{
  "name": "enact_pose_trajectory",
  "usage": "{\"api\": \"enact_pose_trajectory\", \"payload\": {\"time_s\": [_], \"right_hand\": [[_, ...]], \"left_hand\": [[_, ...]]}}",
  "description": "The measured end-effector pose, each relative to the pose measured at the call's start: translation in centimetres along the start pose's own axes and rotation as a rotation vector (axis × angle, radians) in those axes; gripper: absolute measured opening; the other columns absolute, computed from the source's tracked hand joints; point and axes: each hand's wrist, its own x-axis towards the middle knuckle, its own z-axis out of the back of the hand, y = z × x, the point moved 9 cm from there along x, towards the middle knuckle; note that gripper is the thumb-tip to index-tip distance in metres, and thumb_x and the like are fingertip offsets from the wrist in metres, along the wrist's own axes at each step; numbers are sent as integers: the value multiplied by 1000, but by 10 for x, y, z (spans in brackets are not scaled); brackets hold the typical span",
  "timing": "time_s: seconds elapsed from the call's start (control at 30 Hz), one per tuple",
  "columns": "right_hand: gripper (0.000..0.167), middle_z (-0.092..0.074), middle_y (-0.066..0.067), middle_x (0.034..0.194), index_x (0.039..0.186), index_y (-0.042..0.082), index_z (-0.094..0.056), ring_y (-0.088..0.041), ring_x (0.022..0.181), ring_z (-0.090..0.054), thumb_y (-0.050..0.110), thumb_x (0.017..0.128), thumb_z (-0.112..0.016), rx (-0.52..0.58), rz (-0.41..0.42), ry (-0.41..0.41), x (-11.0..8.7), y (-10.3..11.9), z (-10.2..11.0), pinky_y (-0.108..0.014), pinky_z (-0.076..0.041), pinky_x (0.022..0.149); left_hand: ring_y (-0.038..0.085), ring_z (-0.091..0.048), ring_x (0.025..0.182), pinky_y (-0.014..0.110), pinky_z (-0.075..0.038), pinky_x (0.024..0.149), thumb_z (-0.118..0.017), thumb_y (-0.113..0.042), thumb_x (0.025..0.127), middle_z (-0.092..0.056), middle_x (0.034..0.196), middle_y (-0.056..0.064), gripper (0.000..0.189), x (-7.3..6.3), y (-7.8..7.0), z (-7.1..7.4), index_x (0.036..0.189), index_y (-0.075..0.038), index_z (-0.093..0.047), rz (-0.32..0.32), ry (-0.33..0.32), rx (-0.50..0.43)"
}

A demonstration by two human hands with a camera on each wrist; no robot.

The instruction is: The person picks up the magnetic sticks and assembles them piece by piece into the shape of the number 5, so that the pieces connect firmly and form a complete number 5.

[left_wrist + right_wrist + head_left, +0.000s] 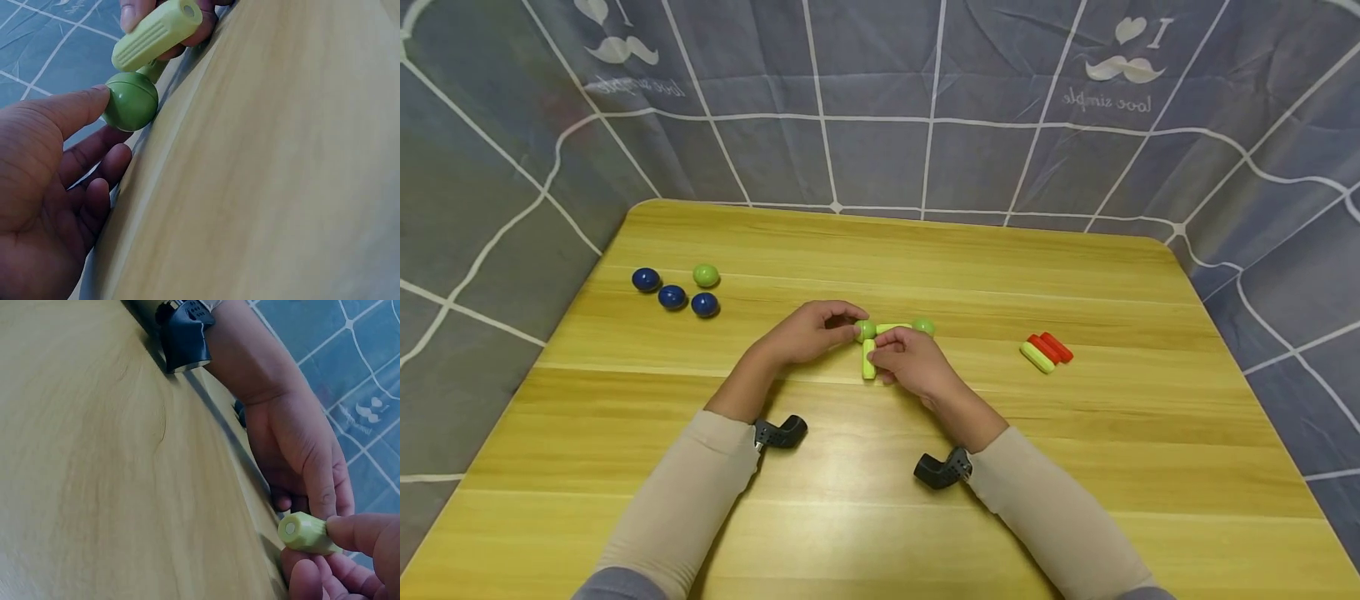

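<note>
In the head view my left hand (805, 335) pinches a green ball (866, 332) between thumb and fingers. My right hand (919, 364) grips a yellow-green ribbed magnetic rod (868, 361), whose far end meets that ball. A second yellow-green rod (892, 327) runs rightward from the ball to another green ball (924, 325), partly behind my right hand. The left wrist view shows the held rod (157, 35) close over the ball (131, 103), my thumb against the ball's side. A small metal disc shows in the rod's end (290, 528) in the right wrist view.
On the wooden table (850, 500), several blue balls (672, 297) and one green ball (706, 276) lie at the left. Two red rods (1051, 347) and a yellow-green rod (1037, 357) lie side by side at the right. A grey checked curtain (880, 158) surrounds the table's back and sides.
</note>
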Motion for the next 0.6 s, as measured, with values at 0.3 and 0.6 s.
{"api": "enact_pose_trajectory", "payload": {"time_s": [0.3,0.6], "right_hand": [[15,-63,-7,83,103,1,-65,-16,67,-56,10,92,-69,-150,64,-62,0,4,1,-26,-50,57],[11,-62,-8,81,100,2,-64,-17,66,-57,10,94,-67,-177,99,-99,1,6,0,-27,-51,55]], "left_hand": [[22,-59,107,39,-47,93,-61,-18,100,-64,120,6,28,1,1,-1,127,-10,-66,6,-8,-20],[22,-59,107,39,-47,93,-60,-17,100,-64,120,7,27,0,1,1,126,-10,-66,4,-28,-2]]}}
